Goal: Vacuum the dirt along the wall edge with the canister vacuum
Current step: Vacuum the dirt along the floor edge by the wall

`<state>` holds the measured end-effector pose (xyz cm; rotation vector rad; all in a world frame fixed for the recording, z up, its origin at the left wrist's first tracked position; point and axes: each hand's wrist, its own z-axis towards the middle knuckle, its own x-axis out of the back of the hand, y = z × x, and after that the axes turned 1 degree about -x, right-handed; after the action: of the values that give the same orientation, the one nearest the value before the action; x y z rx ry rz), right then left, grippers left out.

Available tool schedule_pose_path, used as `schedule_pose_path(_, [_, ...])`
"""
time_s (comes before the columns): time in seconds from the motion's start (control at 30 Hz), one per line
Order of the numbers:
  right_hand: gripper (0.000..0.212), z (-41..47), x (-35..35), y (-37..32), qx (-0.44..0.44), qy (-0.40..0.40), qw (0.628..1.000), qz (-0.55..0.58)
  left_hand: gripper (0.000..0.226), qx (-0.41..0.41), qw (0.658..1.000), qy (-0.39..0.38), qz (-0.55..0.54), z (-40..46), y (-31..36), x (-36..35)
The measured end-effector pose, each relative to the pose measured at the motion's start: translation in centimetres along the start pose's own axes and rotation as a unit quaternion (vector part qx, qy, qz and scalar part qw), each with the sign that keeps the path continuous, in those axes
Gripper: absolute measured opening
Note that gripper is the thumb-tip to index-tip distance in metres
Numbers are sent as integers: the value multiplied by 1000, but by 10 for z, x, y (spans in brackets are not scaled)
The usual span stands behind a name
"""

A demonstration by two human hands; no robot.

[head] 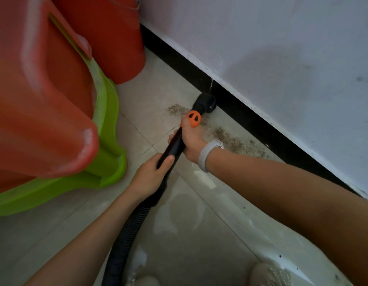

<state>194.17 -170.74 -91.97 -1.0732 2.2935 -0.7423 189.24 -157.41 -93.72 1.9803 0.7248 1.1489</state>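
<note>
Both hands, the right hand (pixel 190 141) forward and the left hand (pixel 152 174) behind, keep their fingers (pixel 172 138) clamped round the tube (pixel 172 147) to steer its nozzle (pixel 205 101) into the dirt (pixel 230 141) by the wall (pixel 282 58).

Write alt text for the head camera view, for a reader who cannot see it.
Both hands grip a black vacuum wand, left hand behind right hand, pressing its nozzle against the black baseboard where brown dirt lies on pale floor tiles. Red and green plastic bins stand on the left.
</note>
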Motion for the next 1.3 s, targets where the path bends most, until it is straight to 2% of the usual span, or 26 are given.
schedule_pose_path(0.17, [22,4,-50,5,4,-76,997,-34,34,28,995,95,14,-5,-12,28])
schedule_pose_path(0.3, [20,4,-82,12,-32,-121,990,-67,34,43,990,133,30,-10,-25,48])
schedule_pose_path(0.67, [27,10,-87,21,-86,-116,986,-78,35,44,995,90,10,-7,-36,56])
schedule_pose_path(0.87, [48,12,-73,21,-94,-99,989,-58,35,36,997,58,-25,-8,-33,49])
schedule_pose_path(1.3, [43,8,-44,16,-100,-70,992,-43,36,27,999,13,-38,-10,-18,35])
